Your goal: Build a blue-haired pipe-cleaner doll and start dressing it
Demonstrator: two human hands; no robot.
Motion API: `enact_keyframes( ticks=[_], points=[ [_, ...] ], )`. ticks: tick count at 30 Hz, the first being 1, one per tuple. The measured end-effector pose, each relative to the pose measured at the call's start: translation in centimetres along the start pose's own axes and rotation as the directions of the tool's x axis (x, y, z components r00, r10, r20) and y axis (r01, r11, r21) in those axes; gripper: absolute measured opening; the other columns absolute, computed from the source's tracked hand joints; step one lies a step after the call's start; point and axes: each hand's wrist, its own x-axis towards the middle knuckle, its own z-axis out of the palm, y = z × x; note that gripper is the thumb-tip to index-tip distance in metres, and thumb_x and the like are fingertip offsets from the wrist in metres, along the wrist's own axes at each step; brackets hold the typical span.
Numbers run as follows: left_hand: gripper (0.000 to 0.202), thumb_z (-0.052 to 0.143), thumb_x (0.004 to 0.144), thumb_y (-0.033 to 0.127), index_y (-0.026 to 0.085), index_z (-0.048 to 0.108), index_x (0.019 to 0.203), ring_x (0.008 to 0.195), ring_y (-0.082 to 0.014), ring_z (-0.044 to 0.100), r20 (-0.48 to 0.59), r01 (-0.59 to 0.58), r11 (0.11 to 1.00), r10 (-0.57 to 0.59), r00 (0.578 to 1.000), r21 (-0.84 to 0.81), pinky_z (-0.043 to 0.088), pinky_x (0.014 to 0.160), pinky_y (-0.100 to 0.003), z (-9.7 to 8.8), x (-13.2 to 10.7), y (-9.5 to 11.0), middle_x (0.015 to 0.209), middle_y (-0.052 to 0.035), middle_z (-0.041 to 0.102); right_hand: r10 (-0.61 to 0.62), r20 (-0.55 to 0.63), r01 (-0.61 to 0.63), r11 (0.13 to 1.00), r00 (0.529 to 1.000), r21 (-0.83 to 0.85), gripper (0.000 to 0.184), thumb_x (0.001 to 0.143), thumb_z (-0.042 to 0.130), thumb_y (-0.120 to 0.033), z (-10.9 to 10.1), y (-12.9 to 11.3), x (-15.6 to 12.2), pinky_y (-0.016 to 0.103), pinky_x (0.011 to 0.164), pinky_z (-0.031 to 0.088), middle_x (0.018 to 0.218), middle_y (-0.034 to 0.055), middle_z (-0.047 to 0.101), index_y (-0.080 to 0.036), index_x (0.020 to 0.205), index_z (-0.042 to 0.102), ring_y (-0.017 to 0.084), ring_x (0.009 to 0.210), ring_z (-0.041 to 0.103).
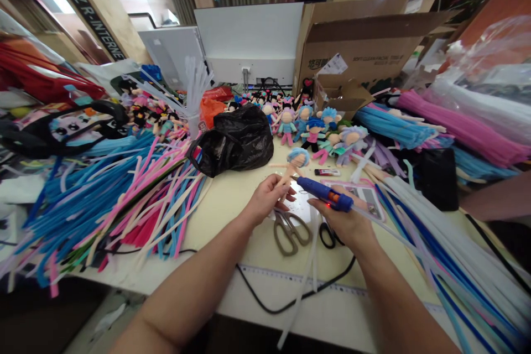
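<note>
In my left hand (269, 199) is a small beige doll (295, 166) with light blue hair, its body pinched between fingers and thumb. My right hand (346, 221) grips a blue glue gun (323, 192) with a small red light, its tip pointing at the doll's body. A clear glue stick trails from the gun's back end. Below my left hand lie grey-handled scissors (289, 235); black-handled scissors (327, 235) sit partly hidden under my right hand. A white strip (309, 265) hangs over the table's front edge between my arms.
Fuzzy coloured stems (103, 199) cover the table's left side, and more white and blue ones (448, 232) lie at right. Behind are a black plastic bag (244, 141), several finished dolls (315, 133) and a cardboard box (357, 50). A black cable (274, 310) loops in front.
</note>
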Motion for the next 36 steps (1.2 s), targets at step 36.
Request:
enact_keyframes(
  ticks=[36],
  points=[
    [0.034,0.066,0.074,0.043,0.016,0.052,0.088,0.073,-0.0168,0.066,0.044,0.023,0.998,-0.021,0.999,-0.06,0.053,0.048,-0.022,-0.29,0.19,-0.27,0.085,-0.0053,0.064,0.021,-0.026,-0.02,0.999,0.999,0.031,0.041,0.066,0.068,-0.054,-0.44,-0.31,0.01,0.027,0.05,0.031,0.051,-0.0045,0.046,-0.022,0.057,0.043,0.012,0.05,0.04]
  ],
)
